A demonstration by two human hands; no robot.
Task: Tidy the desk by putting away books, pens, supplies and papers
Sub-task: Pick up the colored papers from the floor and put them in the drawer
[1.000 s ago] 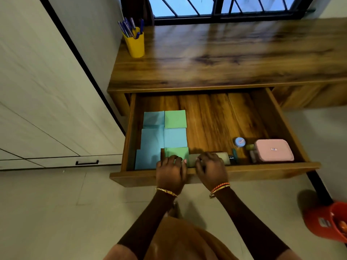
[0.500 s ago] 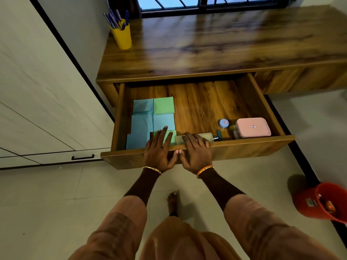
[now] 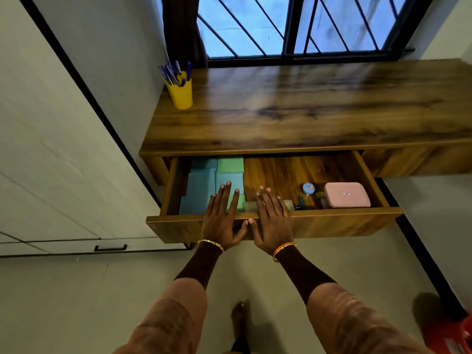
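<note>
— Why both palms on the front?

— My left hand and right hand lie flat, fingers straight, gripping nothing, on the near edge of the drawer; I judge that's for an even push shut.

— And the supplies?

— Inside: blue and green papers at left, pink case at right. Pens stand in the yellow cup, far left on the desk.

A dark wooden worktop stands beneath a barred window showing bluish daylight. Pale cabinet doors with black trim line the left wall, above a light tiled floor
</note>
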